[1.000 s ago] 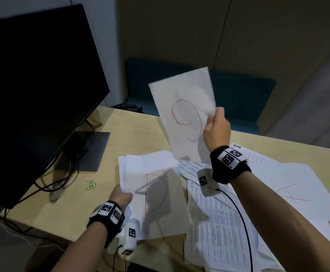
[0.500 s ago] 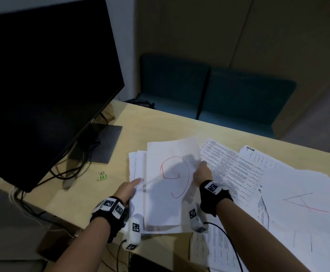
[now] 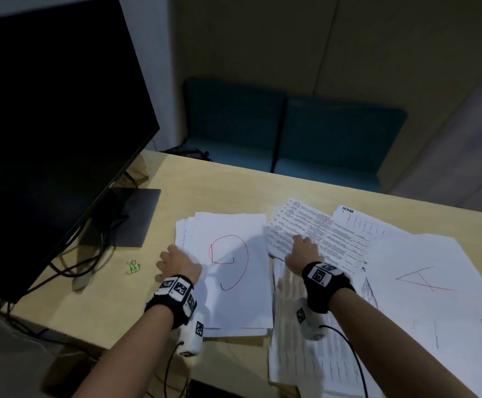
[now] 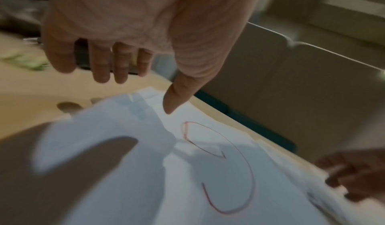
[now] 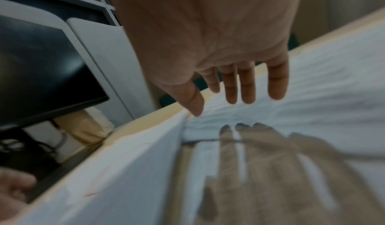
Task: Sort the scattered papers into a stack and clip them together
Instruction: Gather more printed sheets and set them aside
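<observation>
**A:** How far along am I, do you reckon?

**B:** Partway. The stack [image 3: 228, 271] lies on the desk [image 3: 205, 191] near its front edge, topped by a white sheet with a red looping scrawl, but its far edges are stepped, not squared.

**A:** I see that. My left hand [image 3: 176, 262] sits at its left edge, fingers straight, holding nothing; my right hand [image 3: 302, 248] hangs wide, just over the printed page [image 3: 320, 234].

**B:** To the right, loose papers [image 3: 423, 282] overlap, one bearing a red triangle. All of that is left to gather.

**A:** And the clip?

**B:** The green binder clip [image 3: 133, 266] lies untouched left of the stack, small, with wire handles. The sheets look thin, matte and floppy; the desk is smooth pale wood, and the monitor [image 3: 47, 124] is dark.
</observation>
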`<action>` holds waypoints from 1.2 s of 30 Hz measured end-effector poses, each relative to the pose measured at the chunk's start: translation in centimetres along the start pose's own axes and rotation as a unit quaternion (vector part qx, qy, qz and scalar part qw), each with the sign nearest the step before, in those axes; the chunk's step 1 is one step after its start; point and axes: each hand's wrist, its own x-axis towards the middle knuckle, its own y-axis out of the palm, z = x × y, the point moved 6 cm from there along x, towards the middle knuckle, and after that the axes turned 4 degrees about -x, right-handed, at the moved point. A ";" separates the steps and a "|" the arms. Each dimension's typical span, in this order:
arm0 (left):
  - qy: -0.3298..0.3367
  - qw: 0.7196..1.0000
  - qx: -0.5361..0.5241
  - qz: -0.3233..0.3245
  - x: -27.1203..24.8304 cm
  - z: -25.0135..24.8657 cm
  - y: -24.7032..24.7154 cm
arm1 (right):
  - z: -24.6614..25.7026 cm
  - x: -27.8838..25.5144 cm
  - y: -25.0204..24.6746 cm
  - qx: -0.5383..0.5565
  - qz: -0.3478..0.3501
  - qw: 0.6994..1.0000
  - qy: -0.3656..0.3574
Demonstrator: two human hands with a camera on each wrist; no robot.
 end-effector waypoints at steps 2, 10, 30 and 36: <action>0.080 0.993 0.083 0.013 -0.9 -2.4 1.3 | -3.8 0.4 -1.1 -0.027 -0.019 0.998 0.048; 0.383 0.839 0.287 0.258 -8.5 -10.0 12.0 | -16.5 0.7 -1.6 -0.037 0.055 0.980 0.188; 0.383 0.798 0.392 0.252 -2.3 -9.5 11.8 | -9.2 3.0 -0.9 -0.048 0.085 0.983 0.158; 0.127 0.977 -0.040 0.168 -0.8 -11.8 10.7 | -10.4 6.5 -4.4 0.089 0.014 0.971 0.223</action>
